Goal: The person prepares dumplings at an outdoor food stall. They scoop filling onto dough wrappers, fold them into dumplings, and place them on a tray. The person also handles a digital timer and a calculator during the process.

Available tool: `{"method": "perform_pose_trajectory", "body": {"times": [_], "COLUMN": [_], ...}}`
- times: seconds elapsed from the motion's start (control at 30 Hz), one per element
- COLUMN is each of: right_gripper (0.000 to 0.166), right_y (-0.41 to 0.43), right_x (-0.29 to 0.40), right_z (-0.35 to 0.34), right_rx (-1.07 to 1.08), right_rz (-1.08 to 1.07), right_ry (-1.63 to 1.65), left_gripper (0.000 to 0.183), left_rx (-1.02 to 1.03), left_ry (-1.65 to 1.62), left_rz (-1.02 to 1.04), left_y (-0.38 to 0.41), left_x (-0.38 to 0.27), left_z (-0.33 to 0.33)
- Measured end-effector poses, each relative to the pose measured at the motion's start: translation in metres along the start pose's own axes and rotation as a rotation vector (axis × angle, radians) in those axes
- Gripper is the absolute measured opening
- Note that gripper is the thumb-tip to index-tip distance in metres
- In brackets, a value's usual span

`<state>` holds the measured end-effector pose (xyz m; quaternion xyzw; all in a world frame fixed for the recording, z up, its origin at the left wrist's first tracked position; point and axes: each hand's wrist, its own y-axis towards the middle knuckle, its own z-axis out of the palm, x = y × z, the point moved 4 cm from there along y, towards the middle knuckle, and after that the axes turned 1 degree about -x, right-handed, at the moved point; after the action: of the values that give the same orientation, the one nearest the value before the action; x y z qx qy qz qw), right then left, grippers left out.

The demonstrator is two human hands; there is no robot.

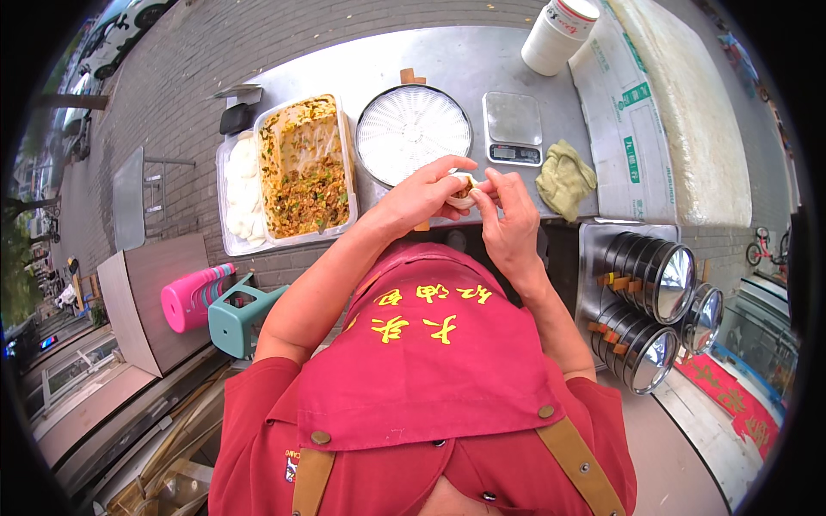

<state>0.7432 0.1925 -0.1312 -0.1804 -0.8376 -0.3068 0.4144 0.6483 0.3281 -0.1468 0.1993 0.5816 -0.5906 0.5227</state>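
A partly closed dough wrapper with brown filling (461, 192) is held between my hands, over the near edge of a metal table. My left hand (423, 193) cups it from the left. The thumb and fingers of my right hand (506, 209) pinch its rim. Just beyond lies a round steamer tray with a white woven liner (413, 132). To its left stands a plastic tub (352, 187) of chopped filling with green bits, and beside that a clear container of white dough pieces (242, 193).
A digital kitchen scale (513, 122) and a crumpled green cloth (566, 180) lie right of the steamer. Stacked white paper bowls (556, 39) stand at the back right, near a large foam box (697, 122). Stacked round steamers (645, 277) are at lower right; plastic stools (235, 322) at left.
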Motion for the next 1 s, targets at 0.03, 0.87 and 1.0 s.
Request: {"method": "perform_pose_trajectory", "body": {"times": [0.03,0.87,1.0], "right_gripper": [0.04,0.045,0.038], "right_y": [0.0,0.005,0.003], "right_x": [0.0,0.0,-0.008], "right_z": [-0.001,-0.001,0.003], "right_rx": [0.006,-0.1,-0.084], "right_rz": [-0.008,0.02,0.057], "right_ry": [-0.004,0.089,0.107], "left_gripper": [0.035,0.027,0.026], "left_rx": [0.013,-0.264,-0.242], "left_ry": [0.016,-0.027,0.051], "left_rz": [0.012,0.301,0.313], "left_y": [0.001,0.004,0.007], "left_x": [-0.002,0.017,0.015], "left_z": [-0.002,0.026,0.024]}}
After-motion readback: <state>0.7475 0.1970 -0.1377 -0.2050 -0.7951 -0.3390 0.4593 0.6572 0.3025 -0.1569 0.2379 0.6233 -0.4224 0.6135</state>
